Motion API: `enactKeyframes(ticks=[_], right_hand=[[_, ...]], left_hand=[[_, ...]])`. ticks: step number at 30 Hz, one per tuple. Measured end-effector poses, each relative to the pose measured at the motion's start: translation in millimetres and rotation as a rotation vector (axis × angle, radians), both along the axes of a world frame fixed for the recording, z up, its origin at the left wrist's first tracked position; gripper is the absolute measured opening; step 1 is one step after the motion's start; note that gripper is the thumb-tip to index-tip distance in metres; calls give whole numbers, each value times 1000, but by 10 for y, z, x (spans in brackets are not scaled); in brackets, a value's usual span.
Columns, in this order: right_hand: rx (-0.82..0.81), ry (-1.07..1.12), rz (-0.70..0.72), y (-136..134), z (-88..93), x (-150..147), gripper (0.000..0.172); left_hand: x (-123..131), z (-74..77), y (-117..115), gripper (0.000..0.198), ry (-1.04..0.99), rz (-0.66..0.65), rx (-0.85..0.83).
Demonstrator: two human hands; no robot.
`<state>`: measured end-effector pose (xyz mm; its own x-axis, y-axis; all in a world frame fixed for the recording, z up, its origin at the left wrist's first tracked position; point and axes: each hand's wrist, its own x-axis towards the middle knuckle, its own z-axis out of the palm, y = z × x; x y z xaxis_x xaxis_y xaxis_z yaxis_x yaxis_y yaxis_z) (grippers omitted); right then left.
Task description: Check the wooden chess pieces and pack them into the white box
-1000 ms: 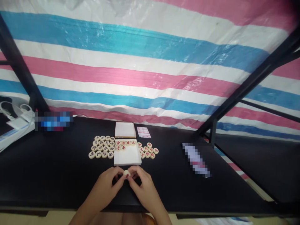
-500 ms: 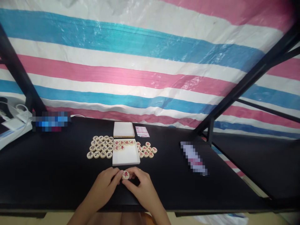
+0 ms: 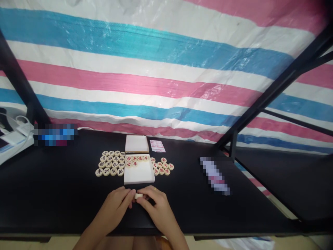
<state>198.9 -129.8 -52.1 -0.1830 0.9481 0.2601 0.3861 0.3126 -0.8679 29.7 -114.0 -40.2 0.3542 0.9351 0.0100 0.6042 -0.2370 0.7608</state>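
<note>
My left hand (image 3: 117, 203) and my right hand (image 3: 155, 203) meet near the front of the black table (image 3: 65, 194), fingers pinched together on one cream round game piece (image 3: 138, 196) turned edge-on. Just beyond them lies a white shallow box (image 3: 138, 172) with several red-marked pieces in its far rows. To the box's left, several black-marked pieces (image 3: 110, 163) stand in rows. Red-marked pieces (image 3: 161, 166) sit in a cluster to its right.
A white lid (image 3: 136, 143) and a small pink-printed card (image 3: 157, 146) lie behind the box. A blurred strip (image 3: 214, 175) lies to the right, white cables and a device (image 3: 13, 133) at far left. A striped tarp (image 3: 156, 69) hangs behind, with black frame bars (image 3: 273, 93) at right.
The piece between my fingers has turned: its red-marked face showed half a second ago, now only its edge shows. My hands stayed in place.
</note>
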Motion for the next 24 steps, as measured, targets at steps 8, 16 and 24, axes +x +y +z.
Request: enactKeyframes(ticks=[8, 16, 24], right_hand=[[50, 12, -19, -6, -71, 18, 27], [-33, -7, -40, -1, -61, 3, 23], [98, 11, -57, 8, -78, 25, 19]], left_hand=[[21, 64, -1, 23, -99, 16, -12], [1, -19, 7, 22, -93, 26, 44], [-1, -77, 15, 23, -92, -26, 69]])
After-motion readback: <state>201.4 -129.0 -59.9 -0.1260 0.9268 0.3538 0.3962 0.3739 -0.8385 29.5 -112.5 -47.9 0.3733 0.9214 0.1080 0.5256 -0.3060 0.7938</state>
